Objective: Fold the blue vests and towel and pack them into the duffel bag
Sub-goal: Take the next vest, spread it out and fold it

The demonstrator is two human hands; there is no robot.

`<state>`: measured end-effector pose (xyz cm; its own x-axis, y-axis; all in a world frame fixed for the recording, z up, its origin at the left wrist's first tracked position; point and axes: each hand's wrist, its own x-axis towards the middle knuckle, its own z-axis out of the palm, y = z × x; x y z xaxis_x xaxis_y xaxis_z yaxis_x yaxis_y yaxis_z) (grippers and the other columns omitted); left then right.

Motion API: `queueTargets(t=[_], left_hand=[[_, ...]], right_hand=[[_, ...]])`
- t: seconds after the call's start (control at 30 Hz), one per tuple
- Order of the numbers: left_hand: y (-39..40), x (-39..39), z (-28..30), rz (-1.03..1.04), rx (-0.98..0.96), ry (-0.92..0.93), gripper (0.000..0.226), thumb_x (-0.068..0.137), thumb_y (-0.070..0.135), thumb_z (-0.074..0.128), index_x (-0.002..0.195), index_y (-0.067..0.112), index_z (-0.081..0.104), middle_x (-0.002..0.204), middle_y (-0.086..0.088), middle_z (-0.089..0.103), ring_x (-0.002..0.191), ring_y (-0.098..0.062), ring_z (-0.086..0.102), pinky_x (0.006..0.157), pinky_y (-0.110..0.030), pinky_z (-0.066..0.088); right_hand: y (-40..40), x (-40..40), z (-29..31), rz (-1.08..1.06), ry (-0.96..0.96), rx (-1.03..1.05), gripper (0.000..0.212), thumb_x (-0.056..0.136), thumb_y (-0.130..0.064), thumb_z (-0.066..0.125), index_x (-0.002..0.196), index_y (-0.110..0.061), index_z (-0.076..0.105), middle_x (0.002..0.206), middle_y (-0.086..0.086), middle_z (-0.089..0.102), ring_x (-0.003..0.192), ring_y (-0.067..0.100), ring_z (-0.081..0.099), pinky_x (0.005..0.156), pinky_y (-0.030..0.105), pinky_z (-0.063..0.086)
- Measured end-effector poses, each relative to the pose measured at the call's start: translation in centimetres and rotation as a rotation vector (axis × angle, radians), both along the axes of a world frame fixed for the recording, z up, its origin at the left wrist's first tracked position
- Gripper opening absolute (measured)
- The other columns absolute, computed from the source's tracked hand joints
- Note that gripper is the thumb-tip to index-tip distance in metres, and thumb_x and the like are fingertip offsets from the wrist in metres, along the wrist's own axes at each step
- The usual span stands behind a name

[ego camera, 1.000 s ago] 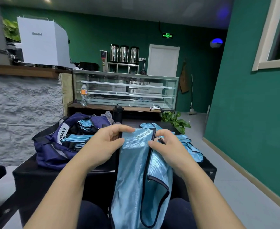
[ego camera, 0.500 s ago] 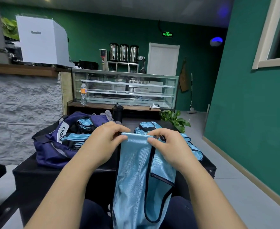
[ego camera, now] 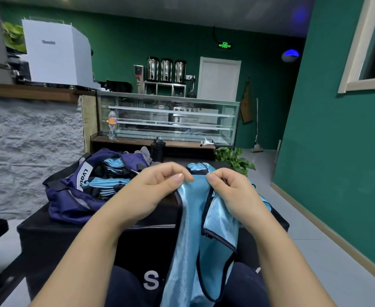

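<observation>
- Head view: the left hand point(ego camera: 151, 191) and the right hand point(ego camera: 233, 191) both pinch the top edge of a light blue vest point(ego camera: 195, 240), thumbs and curled fingers closed on the cloth, in front of the person over the near edge of the black table point(ego camera: 107, 235).
- The vest hangs from the two grips down over the person's lap, its dark trim looping near the bottom of the picture.
- Compared with half a second earlier, the hands stand closer together (the stretch of top edge between them is much shorter), and the cloth is bunched narrower below them.
- The navy duffel bag point(ego camera: 71, 202) lies open on the left of the table, with folded blue vests point(ego camera: 107, 185) stacked inside; it sits where it sat before.
- More blue cloth point(ego camera: 198, 167) lies on the table behind the right hand; whether it is a vest or the towel cannot be told.
- A black bottle point(ego camera: 157, 149) stands beyond the bag, and a green plant point(ego camera: 233, 158) sits on the floor to the right of the table.
</observation>
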<state>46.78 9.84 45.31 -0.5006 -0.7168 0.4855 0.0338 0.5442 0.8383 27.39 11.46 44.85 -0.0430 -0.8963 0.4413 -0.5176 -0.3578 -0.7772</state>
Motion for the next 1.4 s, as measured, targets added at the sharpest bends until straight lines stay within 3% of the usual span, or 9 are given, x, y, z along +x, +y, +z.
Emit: queueTargets(t=[0.13, 0.27, 0.43, 0.57, 0.63, 0.73, 0.83, 1.03, 1.4], left_hand=[[0.9, 0.3, 0.5, -0.076, 0.001, -0.132, 0.009, 0.085, 0.026, 0.064, 0.092, 0.021, 0.068, 0.068, 0.010, 0.057, 0.065, -0.006, 0.048, 0.063, -0.016, 0.037], [1.4, -0.2, 0.8, -0.075, 0.020, -0.260, 0.020, 0.088, -0.006, 0.058, 0.098, 0.011, 0.064, 0.084, 0.002, 0.074, 0.080, -0.003, 0.064, 0.078, -0.014, 0.045], [1.2, -0.7, 1.0, 0.231, -0.295, -0.364, 0.024, 0.089, 0.008, 0.062, 0.083, 0.030, 0.069, 0.086, 0.009, 0.070, 0.081, 0.001, 0.061, 0.078, -0.011, 0.042], [1.1, -1.6, 0.4, 0.335, -0.533, -0.485, 0.015, 0.082, 0.053, 0.052, 0.079, 0.039, 0.053, 0.115, 0.026, 0.050, 0.113, 0.006, 0.040, 0.102, -0.015, 0.022], [1.2, -2.2, 0.0, 0.350, -0.569, -0.485, 0.021, 0.083, 0.055, 0.048, 0.080, 0.035, 0.052, 0.096, 0.028, 0.057, 0.105, 0.009, 0.043, 0.111, -0.019, 0.010], [1.6, -3.3, -0.2, 0.382, -0.554, -0.427, 0.017, 0.090, 0.044, 0.057, 0.077, 0.037, 0.050, 0.067, 0.011, 0.053, 0.088, 0.002, 0.042, 0.098, -0.016, 0.021], [0.9, -4.0, -0.9, 0.510, -0.640, -0.377, 0.021, 0.083, 0.057, 0.051, 0.068, 0.042, 0.046, 0.070, 0.025, 0.056, 0.077, 0.001, 0.045, 0.079, -0.028, 0.021], [-0.2, -3.7, -1.3, 0.688, -0.619, -0.214, 0.039, 0.070, 0.070, 0.043, 0.098, 0.046, 0.055, 0.065, 0.015, 0.040, 0.082, 0.001, 0.041, 0.072, -0.028, 0.014], [-0.6, -3.5, -1.6, 0.860, -0.653, -0.190, 0.040, 0.072, 0.067, 0.047, 0.058, 0.029, 0.049, 0.071, 0.016, 0.033, 0.075, -0.013, 0.040, 0.070, -0.026, 0.010]], right_hand=[[0.1, 0.1, 0.3, -0.076, -0.096, 0.045, 0.025, 0.093, -0.035, 0.057, 0.073, -0.020, 0.058, 0.064, -0.013, 0.048, 0.053, 0.000, 0.042, 0.057, 0.018, 0.035], [-0.4, -0.8, 0.1, -0.247, -0.272, 0.201, 0.038, 0.092, -0.020, 0.048, 0.061, -0.019, 0.026, 0.050, -0.006, 0.019, 0.046, 0.014, 0.015, 0.053, 0.028, 0.017], [-0.7, -1.2, 0.1, -0.315, -0.288, 0.279, 0.024, 0.088, -0.006, 0.036, 0.069, -0.016, 0.025, 0.060, -0.002, 0.016, 0.052, 0.015, 0.014, 0.051, 0.026, 0.012], [-1.2, -1.2, -0.6, -0.293, -0.214, 0.116, 0.032, 0.086, -0.001, 0.039, 0.062, -0.016, 0.025, 0.057, 0.003, 0.018, 0.053, 0.016, 0.014, 0.052, 0.028, 0.011], [-1.1, -1.0, -0.6, -0.227, -0.211, 0.070, 0.025, 0.084, -0.006, 0.048, 0.063, -0.011, 0.038, 0.059, 0.006, 0.025, 0.056, 0.019, 0.018, 0.054, 0.029, 0.014], [-0.7, -0.6, -0.3, -0.093, -0.324, 0.063, 0.024, 0.085, -0.013, 0.065, 0.067, -0.009, 0.050, 0.050, -0.004, 0.041, 0.047, 0.012, 0.034, 0.049, 0.025, 0.029], [-0.1, 0.0, 0.0, 0.091, -0.452, 0.107, 0.017, 0.085, -0.015, 0.070, 0.075, -0.012, 0.056, 0.067, 0.010, 0.054, 0.066, 0.019, 0.050, 0.060, 0.028, 0.044], [0.9, 0.6, 0.6, 0.298, -0.415, 0.164, 0.016, 0.096, -0.010, 0.053, 0.081, -0.014, 0.060, 0.066, -0.002, 0.065, 0.059, 0.009, 0.055, 0.061, 0.021, 0.049], [1.5, 0.6, 1.2, 0.380, -0.354, 0.105, 0.009, 0.095, -0.010, 0.054, 0.097, -0.010, 0.063, 0.071, -0.005, 0.065, 0.069, 0.013, 0.054, 0.072, 0.026, 0.044]])
